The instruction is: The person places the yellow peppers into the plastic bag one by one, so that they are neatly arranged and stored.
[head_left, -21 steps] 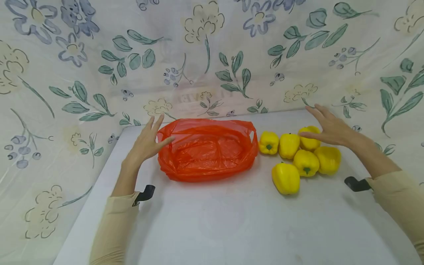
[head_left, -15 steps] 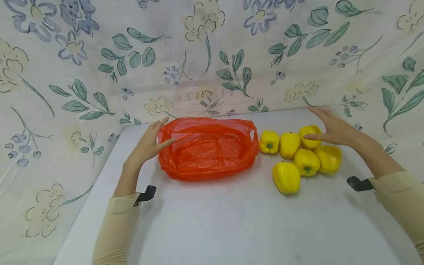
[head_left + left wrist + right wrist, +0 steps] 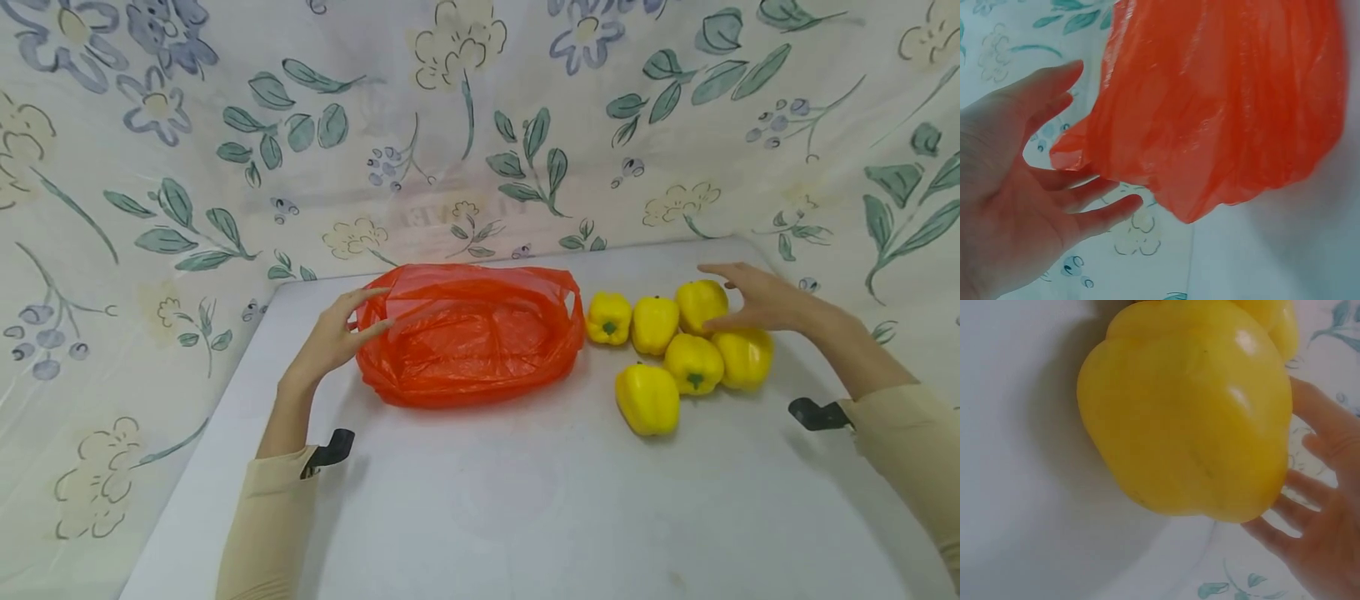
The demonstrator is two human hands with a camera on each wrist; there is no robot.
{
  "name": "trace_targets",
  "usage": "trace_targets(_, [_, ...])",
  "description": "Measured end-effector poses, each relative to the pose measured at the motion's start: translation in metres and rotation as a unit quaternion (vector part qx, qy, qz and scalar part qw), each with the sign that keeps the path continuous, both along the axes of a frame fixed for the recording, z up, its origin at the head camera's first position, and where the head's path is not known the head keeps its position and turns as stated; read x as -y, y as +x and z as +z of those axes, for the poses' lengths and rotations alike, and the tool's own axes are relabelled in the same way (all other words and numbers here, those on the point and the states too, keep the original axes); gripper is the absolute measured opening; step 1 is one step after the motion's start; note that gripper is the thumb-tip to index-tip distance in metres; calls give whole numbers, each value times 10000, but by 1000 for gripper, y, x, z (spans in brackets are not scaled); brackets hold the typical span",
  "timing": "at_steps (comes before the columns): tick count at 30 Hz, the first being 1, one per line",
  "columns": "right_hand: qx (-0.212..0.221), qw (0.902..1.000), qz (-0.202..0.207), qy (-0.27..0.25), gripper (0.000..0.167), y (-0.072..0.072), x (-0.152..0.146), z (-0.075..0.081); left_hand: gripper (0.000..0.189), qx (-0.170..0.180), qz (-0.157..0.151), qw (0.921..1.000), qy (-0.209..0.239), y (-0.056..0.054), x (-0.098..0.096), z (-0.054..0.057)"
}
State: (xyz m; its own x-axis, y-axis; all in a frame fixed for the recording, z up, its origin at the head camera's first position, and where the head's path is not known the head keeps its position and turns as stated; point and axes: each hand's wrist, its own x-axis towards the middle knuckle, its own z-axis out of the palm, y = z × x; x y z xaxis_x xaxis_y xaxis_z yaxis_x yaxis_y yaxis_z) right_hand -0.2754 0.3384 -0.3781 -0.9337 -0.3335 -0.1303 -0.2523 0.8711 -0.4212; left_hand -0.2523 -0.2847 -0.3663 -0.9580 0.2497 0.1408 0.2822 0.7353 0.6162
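A red plastic bag (image 3: 480,354) sits on the table with its mouth facing up and a handle loop at each end. My left hand (image 3: 322,346) is at the bag's left end, thumb and fingers apart; in the left wrist view, fingers pass behind a small red flap of the bag (image 3: 1210,112). Several yellow bell peppers lie right of the bag. Over the rearmost bell pepper (image 3: 697,304) and the rightmost bell pepper (image 3: 748,358) reaches my right hand (image 3: 768,300), fingers bent but spread. A large bell pepper (image 3: 1185,419) hides some fingertips in the right wrist view.
The white table (image 3: 480,500) meets a flower-printed sheet (image 3: 420,150) hung along its back and sides. Nearest the front lies one bell pepper (image 3: 647,400). Dark wrist mounts (image 3: 817,414) stick out from both sleeves.
My right hand has come down and nearer over the back peppers, its fingers bending. My left fingers have swung rightward onto the bag's left end. Bag and peppers stay put.
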Motion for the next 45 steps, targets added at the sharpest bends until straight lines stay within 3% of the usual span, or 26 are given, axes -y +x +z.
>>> trace_targets(5, [240, 9997, -52, -5, 97, -2, 2, -2, 62, 31, 21, 10000, -21, 1, -3, -9])
trace_targets(14, [248, 9995, 129, 120, 87, -8, 6, 1, 66, 79, 127, 9999, -70, 2, -4, -16])
trace_targets(22, [269, 9988, 313, 273, 86, -14, 7, 3, 73, 75, 124, 9999, 42, 3, -4, -13])
trace_targets(32, [387, 9986, 238, 272, 88, -21, 10, 5, 75, 180, 159, 9997, 80, 3, -3, -10])
trace_targets(45, [336, 9956, 448, 752, 90, -29, 12, 5, 80, 216, 258, 9994, 117, 3, -4, -10])
